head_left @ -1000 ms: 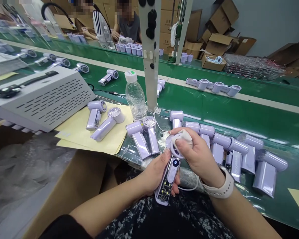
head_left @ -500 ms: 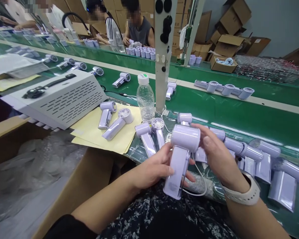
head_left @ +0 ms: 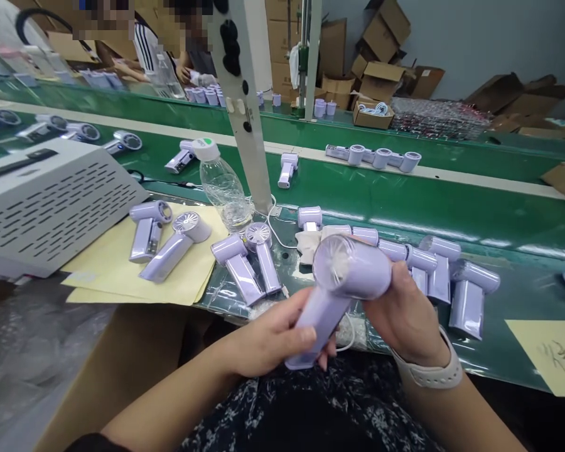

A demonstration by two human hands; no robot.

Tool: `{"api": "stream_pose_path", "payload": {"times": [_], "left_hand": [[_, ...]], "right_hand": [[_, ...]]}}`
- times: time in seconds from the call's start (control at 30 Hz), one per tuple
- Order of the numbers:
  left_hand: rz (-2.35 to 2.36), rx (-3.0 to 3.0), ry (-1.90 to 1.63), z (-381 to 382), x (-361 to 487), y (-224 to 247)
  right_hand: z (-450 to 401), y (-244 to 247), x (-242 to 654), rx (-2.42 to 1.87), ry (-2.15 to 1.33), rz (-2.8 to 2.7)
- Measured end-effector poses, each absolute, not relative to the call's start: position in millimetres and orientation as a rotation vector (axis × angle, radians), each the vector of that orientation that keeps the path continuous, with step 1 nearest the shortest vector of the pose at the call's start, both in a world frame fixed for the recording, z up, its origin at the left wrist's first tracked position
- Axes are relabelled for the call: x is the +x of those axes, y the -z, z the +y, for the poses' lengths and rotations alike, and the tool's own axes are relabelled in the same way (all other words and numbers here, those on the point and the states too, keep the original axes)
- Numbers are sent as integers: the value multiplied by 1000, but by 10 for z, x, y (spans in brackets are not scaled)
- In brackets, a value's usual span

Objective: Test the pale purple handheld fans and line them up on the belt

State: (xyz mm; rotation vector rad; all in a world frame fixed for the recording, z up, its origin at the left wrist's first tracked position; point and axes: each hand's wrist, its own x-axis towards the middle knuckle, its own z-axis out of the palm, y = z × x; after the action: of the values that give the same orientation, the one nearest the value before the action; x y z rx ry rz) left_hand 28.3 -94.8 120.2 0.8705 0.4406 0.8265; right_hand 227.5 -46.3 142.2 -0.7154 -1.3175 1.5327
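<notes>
A lavender handheld fan (head_left: 358, 267) is held up in front of me, tilted, with the spoked face of its head turned to the left. My left hand (head_left: 282, 333) is closed around the handle, its thumb lying along the front. At the rear end of the head, my right hand (head_left: 400, 307) grips with the thumb at the edge; its other fingers are partly hidden behind the fan. A white cable (head_left: 351, 333) loops below the hands. Just left of them, two more handheld fans lie on the green bench, one being a face-up fan (head_left: 258, 235).
Several wrapped fans (head_left: 437, 270) line the bench at right. Yellow paper (head_left: 188, 282) bears two fans beside a vented grey box (head_left: 51, 213). A plastic bottle (head_left: 223, 188) stands near a metal post (head_left: 245, 107). Fans lie on the conveyor (head_left: 475, 207); co-workers sit beyond it.
My view has swung to the right. The held fan has been turned and tilted, so its spoked face now shows. My right hand has come against the rear of the head.
</notes>
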Motion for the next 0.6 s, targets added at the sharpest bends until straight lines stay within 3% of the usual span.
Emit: {"api": "stream_pose_path", "payload": {"times": [0.23,0.6], "left_hand": [[98,366,-786,-864,455,-963],[8,277,-846,-921,600,-933]], "right_hand": [[-481,-1354,2228,-881,-1364,-1425],[-476,-1414,2188,-912,-1358,-1529]]}}
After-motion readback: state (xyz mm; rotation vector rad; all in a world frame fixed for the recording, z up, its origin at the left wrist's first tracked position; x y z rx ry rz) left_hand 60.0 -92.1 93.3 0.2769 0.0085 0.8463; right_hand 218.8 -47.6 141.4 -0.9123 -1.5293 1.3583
